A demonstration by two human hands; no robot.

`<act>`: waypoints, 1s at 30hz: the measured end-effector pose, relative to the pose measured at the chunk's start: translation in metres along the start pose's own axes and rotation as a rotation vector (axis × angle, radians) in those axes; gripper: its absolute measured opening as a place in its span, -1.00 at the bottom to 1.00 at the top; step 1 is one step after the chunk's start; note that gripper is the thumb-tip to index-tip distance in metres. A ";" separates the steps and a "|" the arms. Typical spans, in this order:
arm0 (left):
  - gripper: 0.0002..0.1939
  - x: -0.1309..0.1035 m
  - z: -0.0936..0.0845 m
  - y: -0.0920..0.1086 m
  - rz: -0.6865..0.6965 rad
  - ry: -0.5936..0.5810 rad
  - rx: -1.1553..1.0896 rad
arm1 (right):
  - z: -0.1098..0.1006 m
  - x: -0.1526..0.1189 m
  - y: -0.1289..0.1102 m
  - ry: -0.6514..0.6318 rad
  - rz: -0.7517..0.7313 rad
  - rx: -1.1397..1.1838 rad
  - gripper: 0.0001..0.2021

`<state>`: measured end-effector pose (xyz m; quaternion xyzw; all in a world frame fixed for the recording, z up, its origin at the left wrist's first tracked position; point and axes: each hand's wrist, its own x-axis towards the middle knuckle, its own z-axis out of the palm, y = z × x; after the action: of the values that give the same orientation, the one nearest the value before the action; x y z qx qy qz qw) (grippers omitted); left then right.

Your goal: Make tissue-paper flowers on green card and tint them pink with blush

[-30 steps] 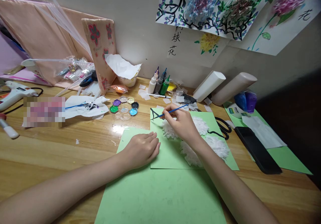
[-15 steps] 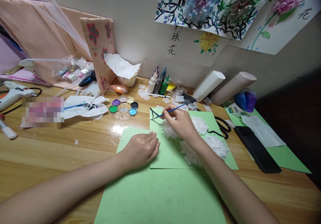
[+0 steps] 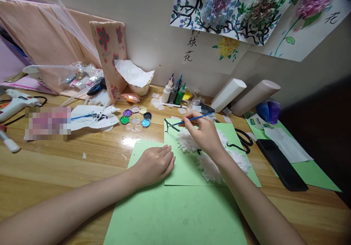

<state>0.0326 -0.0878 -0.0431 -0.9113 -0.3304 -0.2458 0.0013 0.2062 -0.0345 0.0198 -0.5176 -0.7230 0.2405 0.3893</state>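
Note:
My right hand pinches a thin blue brush, its tip at black painted lines near the upper left corner of a green sheet. White ruffled paper flowers sit on that sheet, partly hidden by my right hand and forearm. My left hand rests, fingers curled together, on a larger green sheet beside the smaller one's left edge. Whether anything is under its fingers is hidden. A palette with several paint colours lies to the upper left.
Paint bottles and two rolls stand at the back. Black scissors and a phone lie on the right. On the left are a stained tissue and a glue gun.
My right hand has shifted slightly right, and the brush now lies at a flatter angle. My left hand stays in place.

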 end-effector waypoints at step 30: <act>-0.64 0.001 -0.018 -0.007 -0.192 -0.183 0.257 | -0.127 -0.020 -0.052 0.527 -0.269 0.172 -0.85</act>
<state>0.0212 -0.0849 -0.0280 -0.8864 -0.4433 -0.1166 0.0643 0.2831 -0.0781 0.1266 -0.4271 -0.6360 0.1045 0.6341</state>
